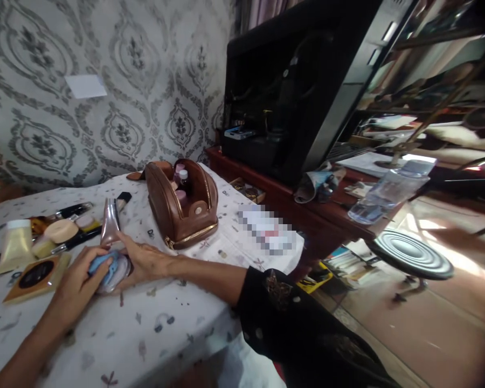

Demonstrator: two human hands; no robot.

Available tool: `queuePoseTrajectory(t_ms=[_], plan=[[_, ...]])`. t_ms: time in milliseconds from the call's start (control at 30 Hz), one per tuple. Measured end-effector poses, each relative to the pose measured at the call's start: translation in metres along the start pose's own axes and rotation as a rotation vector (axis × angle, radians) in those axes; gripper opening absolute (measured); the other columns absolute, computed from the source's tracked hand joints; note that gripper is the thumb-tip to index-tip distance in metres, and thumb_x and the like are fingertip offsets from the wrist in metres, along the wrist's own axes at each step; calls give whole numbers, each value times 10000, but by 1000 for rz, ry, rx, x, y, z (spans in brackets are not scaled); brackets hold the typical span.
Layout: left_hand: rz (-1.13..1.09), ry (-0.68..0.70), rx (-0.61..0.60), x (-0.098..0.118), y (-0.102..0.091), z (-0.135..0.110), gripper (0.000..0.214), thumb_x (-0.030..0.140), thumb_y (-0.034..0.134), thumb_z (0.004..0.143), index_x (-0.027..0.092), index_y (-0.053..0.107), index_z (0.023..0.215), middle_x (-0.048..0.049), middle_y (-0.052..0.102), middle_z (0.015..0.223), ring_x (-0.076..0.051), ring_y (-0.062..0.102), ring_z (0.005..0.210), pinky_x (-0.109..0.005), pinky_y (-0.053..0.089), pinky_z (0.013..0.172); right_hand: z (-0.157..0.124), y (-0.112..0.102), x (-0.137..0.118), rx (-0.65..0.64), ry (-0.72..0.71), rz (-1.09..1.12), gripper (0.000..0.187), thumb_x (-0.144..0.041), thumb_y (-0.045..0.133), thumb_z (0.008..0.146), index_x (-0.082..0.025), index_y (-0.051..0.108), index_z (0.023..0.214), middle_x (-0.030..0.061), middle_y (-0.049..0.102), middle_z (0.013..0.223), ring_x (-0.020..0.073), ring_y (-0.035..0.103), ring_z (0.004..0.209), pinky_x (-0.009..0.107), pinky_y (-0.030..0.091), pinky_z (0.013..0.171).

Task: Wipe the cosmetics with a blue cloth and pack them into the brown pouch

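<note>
A: How is the left hand (78,277) set?

B: Its fingers are closed on a soft blue piece (102,264), held against a round clear item (122,272) at the lower left of the frame. Whether anything is contained in the clear item cannot be told.

A: And the right hand (143,261)?

B: It is clamped on the clear item from the other side.

A: What is held in the brown bag (186,235)?

B: The bag is placed at the centre of the frame, its zipped mouth spread. Inside, a white-capped bottle (183,175) and a pink item (180,196) are seen.

A: Which other containers are located?

B: At the far left, a white-capped cream tube (16,248) is placed near a square compact (36,275) with a dark oval. A silvery tube (110,221) is positioned just above the hands. At the right, a clear bottle (390,191) is set on dark red furniture (327,210).
</note>
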State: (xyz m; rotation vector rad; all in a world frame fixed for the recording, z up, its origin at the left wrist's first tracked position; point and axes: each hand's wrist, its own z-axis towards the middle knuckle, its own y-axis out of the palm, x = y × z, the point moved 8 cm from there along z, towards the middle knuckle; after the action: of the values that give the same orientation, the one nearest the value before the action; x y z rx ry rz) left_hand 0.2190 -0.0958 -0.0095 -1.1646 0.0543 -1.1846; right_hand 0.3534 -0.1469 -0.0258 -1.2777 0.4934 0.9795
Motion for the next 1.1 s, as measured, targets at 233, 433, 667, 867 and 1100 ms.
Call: queuePoseTrajectory(t_ms=[233, 433, 667, 867, 1100], plan=[[9, 6, -113, 1, -12, 4, 321, 551, 589, 828, 249, 688, 873, -56, 705, 929, -289, 649, 905, -417, 543, 813, 0, 7, -2, -68, -50, 65, 1258, -333, 892, 677, -257, 49, 1608, 80, 640, 1365, 264, 606, 1266, 334, 466, 1043], [21, 11, -203, 7, -23, 9, 292, 513, 636, 787, 242, 741, 814, -64, 679, 862, -254, 645, 830, -381, 543, 779, 5, 12, 4, -104, -71, 57, 1302, -350, 876, 689, -222, -27, 1618, 141, 622, 1398, 300, 562, 1326, 439, 418, 1100], [-135, 66, -278, 31, -6, 0, 240, 421, 647, 841, 210, 760, 836, -62, 675, 930, -222, 635, 882, -345, 529, 839, 5, 12, 7, -81, -41, 37, 1301, -348, 888, 670, -188, 10, 1616, 161, 632, 1373, 314, 567, 1310, 452, 446, 1070], [30, 25, -115, 31, 2, 6, 226, 369, 587, 885, 211, 748, 908, -60, 664, 1012, -232, 623, 963, -366, 486, 904, 7, 14, 15, -66, -33, 72, 1311, -390, 881, 661, -249, -1, 1622, 128, 650, 1318, 328, 617, 1235, 483, 474, 1035], [250, -63, -75, 2, -24, 3, 301, 429, 538, 908, 193, 705, 825, -28, 636, 801, -193, 579, 752, -302, 419, 707, 4, 11, 6, -41, -115, 100, 1229, -345, 868, 684, -236, 75, 1616, 128, 633, 1349, 321, 572, 1286, 484, 436, 1068]])
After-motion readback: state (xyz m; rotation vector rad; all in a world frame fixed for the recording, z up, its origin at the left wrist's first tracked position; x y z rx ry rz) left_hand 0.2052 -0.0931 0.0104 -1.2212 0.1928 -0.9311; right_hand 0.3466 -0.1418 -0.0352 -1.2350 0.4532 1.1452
